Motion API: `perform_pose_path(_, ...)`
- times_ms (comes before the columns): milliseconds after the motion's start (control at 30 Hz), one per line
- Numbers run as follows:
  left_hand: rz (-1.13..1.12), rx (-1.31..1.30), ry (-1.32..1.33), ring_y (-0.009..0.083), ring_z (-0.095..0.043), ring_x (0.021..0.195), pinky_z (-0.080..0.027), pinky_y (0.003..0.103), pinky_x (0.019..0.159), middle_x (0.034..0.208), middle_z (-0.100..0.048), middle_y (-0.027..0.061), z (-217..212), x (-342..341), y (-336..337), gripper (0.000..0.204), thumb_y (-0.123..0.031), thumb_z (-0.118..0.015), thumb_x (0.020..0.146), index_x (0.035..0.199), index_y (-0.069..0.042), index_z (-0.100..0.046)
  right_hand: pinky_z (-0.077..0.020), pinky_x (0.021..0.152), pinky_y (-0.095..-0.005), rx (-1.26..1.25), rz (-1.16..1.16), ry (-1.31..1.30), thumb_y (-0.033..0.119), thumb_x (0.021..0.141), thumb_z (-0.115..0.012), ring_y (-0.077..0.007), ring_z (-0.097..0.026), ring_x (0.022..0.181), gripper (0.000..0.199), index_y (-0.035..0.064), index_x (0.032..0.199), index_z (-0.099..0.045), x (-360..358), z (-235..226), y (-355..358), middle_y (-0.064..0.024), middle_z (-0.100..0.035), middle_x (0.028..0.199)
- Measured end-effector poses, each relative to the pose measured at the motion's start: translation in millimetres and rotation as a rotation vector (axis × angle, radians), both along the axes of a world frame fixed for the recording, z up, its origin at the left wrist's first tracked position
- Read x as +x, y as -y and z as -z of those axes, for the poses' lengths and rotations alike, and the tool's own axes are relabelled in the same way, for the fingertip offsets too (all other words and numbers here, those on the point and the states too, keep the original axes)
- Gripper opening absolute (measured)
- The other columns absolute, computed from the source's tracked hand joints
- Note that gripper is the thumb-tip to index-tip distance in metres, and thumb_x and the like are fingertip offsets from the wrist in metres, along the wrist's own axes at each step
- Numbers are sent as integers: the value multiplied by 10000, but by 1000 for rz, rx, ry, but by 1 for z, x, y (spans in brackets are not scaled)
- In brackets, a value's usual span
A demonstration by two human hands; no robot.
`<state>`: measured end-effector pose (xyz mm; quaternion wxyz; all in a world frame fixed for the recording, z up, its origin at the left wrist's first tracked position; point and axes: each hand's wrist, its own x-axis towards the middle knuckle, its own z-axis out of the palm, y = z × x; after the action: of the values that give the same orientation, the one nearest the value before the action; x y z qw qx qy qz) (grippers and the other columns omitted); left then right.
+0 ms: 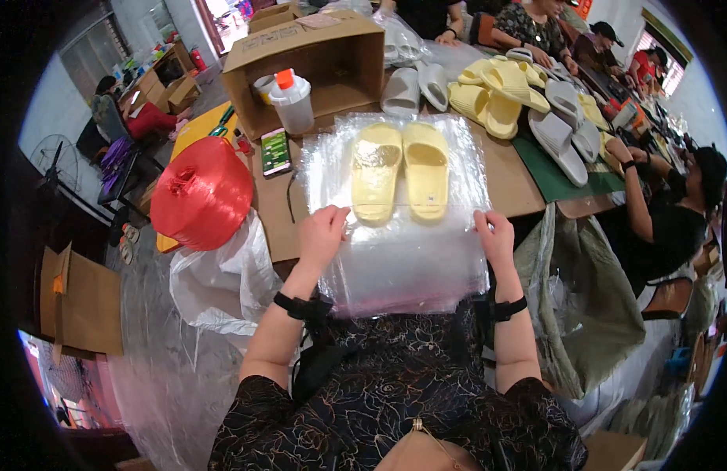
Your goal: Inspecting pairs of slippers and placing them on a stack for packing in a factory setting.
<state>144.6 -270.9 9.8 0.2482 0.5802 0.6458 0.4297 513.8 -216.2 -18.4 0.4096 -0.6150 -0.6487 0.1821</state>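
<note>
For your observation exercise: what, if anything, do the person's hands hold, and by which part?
Both the left hand and right hand grip the clear plastic bag at its side edges, near the pale yellow slippers.

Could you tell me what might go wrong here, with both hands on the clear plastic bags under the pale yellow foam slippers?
1. The left hand and right hand grip a slippery stack of clear plastic bags overhanging the table edge; sheets could slide off.
2. The pair of pale yellow foam slippers lies loose on top and might shift.
3. The big red twine spool sits near the edge, where an elbow could knock it.
</note>
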Motion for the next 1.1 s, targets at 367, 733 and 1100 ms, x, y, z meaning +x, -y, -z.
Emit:
perform_pose_path(367,-122,49,-245,359,-659,688,-493,457,633,735,-669,184,19,5,-16,391,-359,-648,978,804,-14,-706,-316,1176,-515,601,-257,286,183,899,-716,-385,-449,1401,472,89,1348,-606,-82,-23,41,-160,-530,1475)
perform_pose_path(733,64,676,-621,378,-437,1428,-362,522,1155,1459,-569,162,9,47,-6,372,-323,-622,961,1275,-130,-674,-171,1261,-540,343,-509,608,303,987,-571,-371,-314,1516,533,103,1479,-522,-131,-1,33,-129,-435,1597)
perform_pose_path(1100,93,367,-684,433,-299,1503,-279,537,1220,1625,-336,229,47,47,-21,587,-328,-558,1004,1550,-148,-441,-180,1261,-520,240,-266,488,351,1003,-553,-386,-265,1533,676,17,1560,-367,-78,20,15,-183,-329,1645)
